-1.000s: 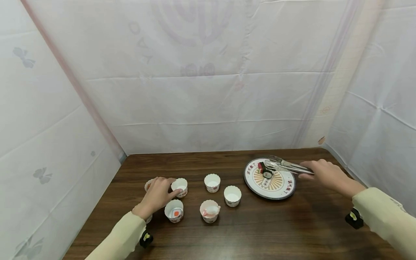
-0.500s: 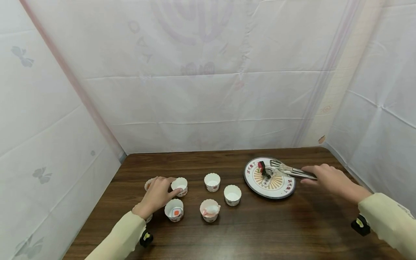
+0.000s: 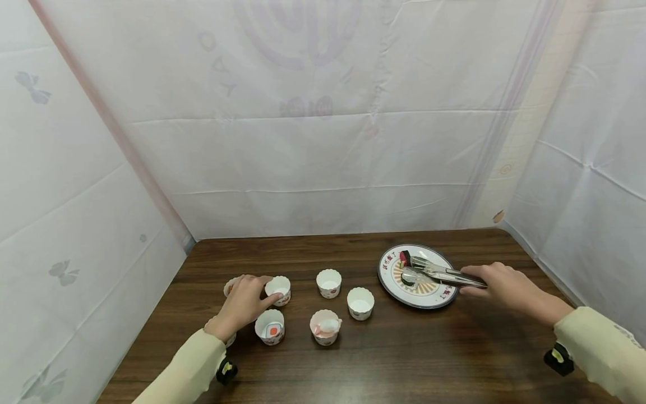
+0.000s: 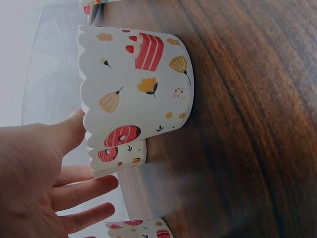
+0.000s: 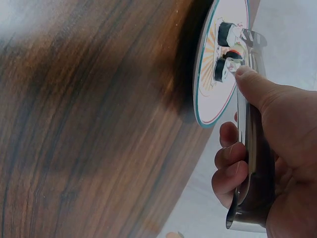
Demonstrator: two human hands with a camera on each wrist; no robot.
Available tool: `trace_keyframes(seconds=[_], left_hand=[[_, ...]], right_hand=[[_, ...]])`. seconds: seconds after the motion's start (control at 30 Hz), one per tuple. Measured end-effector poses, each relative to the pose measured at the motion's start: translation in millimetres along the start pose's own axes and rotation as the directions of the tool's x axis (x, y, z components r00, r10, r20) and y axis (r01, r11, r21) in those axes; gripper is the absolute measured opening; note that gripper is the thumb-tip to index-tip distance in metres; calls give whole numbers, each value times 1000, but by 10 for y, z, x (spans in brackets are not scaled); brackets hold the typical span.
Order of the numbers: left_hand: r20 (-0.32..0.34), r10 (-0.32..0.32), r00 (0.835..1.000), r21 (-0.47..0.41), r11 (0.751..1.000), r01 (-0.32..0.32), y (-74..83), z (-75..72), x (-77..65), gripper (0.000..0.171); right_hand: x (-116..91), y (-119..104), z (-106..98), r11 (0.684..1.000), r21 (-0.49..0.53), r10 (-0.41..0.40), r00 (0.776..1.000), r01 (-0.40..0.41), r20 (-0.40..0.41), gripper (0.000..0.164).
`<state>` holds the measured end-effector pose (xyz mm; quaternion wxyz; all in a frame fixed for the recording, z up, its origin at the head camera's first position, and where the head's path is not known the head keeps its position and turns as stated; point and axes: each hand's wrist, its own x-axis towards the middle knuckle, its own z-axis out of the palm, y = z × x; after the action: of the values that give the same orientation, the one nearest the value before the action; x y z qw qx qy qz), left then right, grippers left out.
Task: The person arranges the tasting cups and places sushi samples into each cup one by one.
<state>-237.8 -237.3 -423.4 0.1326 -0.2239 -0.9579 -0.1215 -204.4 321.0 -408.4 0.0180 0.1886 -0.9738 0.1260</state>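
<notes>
My right hand (image 3: 504, 286) grips metal tongs (image 3: 449, 275) by the handle. Over the patterned round plate (image 3: 438, 303), their parted tips reach small sushi rolls. In the right wrist view, two black-and-white rolls, a far one (image 5: 226, 34) and a near one (image 5: 220, 69), lie beside a piece with red and green on it (image 5: 235, 51). A tong tip covers part of the near roll. At the left, my left hand (image 3: 244, 303) stays over the paper cups, its thumb at the rim of a white cup (image 3: 280, 290). Its fingers are loosely extended in the left wrist view.
A cup (image 3: 270, 335) with an orange-centred white piece stands nearest the left hand. Another cup (image 3: 325, 338) holds a pink-and-white piece. Two more white cups, one farther back (image 3: 330, 292) and one nearer the plate (image 3: 361, 313), stand mid-table. White cloth (image 3: 323, 168) encloses the dark wooden table (image 3: 414, 353).
The tongs have shifted left and lower over the plate, one tip now covering the front roll. My right hand went right, then back left. My left hand has stayed put.
</notes>
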Motion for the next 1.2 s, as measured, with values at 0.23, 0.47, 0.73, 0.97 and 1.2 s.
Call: trace_keyframes(seconds=[0.23,0.47,0.73,0.97,1.2], left_hand=[[11,-15,1000,-10,1000,15,3,-3,-5,45],[6,-13,1000,-19,1000,13,-9,12,-2,45],[8,-5,1000,-20,1000,5,-14,22,-2,45],[8,-5,1000,-31,1000,5,-12,15,-5,45],[13,0,1000,-43,999,0,-17,22,-9,44]], right_hand=[[-15,-47,39,1000,13,-18,1000,19,-4,54],[-21,-55,37,1000,8,-30,1000,30,-6,54],[-54,-63,140,999,-10,-38,998,38,-53,44],[-40,-93,93,1000,-13,-6,999,6,-53,42],[-54,-88,122,1000,-5,10,998,-11,-57,42]])
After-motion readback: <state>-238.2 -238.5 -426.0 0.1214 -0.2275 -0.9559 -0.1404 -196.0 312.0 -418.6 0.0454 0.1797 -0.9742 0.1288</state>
